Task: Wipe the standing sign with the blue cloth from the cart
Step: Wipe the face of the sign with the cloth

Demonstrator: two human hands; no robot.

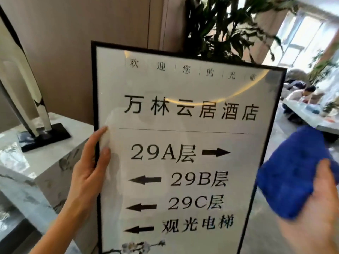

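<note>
The standing sign (183, 125) fills the middle of the view: a white board in a thin black frame, with black characters and arrows under glossy glass. My left hand (88, 171) grips its left frame edge, thumb and a finger lying on the glass. My right hand (315, 213) is off the sign's right edge, holding a folded blue cloth (291, 173). The cloth hangs beside the frame, apart from the glass. The sign's foot is out of view.
A marble pedestal (36, 167) stands at the left with a black-and-white sculpture (23, 85) on a black base. A tall leafy plant (225, 26) rises behind the sign. At the far right a person (300, 96) sits at a low table (311, 118).
</note>
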